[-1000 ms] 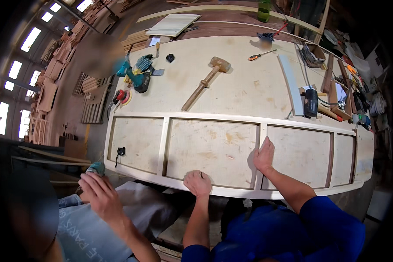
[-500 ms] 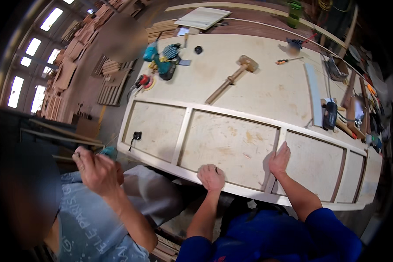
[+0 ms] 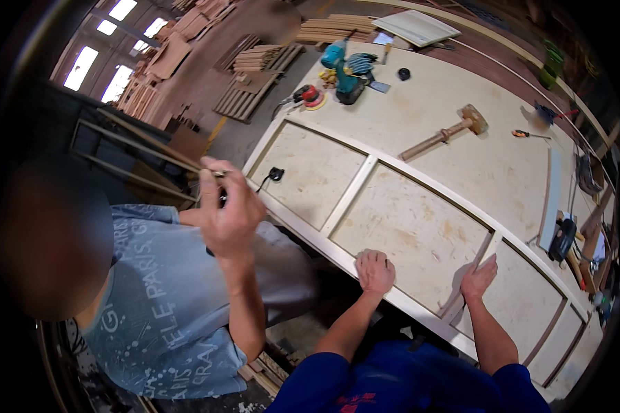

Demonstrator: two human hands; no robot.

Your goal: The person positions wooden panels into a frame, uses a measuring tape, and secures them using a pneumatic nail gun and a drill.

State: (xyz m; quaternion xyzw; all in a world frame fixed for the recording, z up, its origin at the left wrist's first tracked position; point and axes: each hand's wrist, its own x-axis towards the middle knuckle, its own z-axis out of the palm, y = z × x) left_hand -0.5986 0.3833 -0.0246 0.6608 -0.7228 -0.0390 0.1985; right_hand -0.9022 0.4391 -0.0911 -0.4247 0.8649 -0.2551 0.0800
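A pale wooden frame (image 3: pixel 355 193) with several crosspieces lies flat on the workbench in front of me. My left hand (image 3: pixel 375 272) rests on its near rail with the fingers curled in. A small dark tip shows beside the index finger; the thing itself is too hidden to name. Against a crosspiece (image 3: pixel 489 249) to the right lies my right hand (image 3: pixel 479 278), open, its fingers stretched out flat and holding nothing. Beyond the frame a wooden mallet (image 3: pixel 448 132) lies on the bench. A small black tape measure (image 3: pixel 275 174) sits inside the frame's left compartment.
To my left stands a co-worker, one hand (image 3: pixel 231 206) raised with fingers pinched. A teal cordless drill (image 3: pixel 344 76), red sander (image 3: pixel 310 96), screwdriver (image 3: pixel 528 133) and scraper (image 3: pixel 379 87) lie on the far side. A light strip (image 3: pixel 550 199) and black power tool (image 3: pixel 563 237) are at right.
My view has swung left, so the bench appears shifted right and tilted. The co-worker's raised hand has moved up and closer to the frame. My hands keep their places on the frame.
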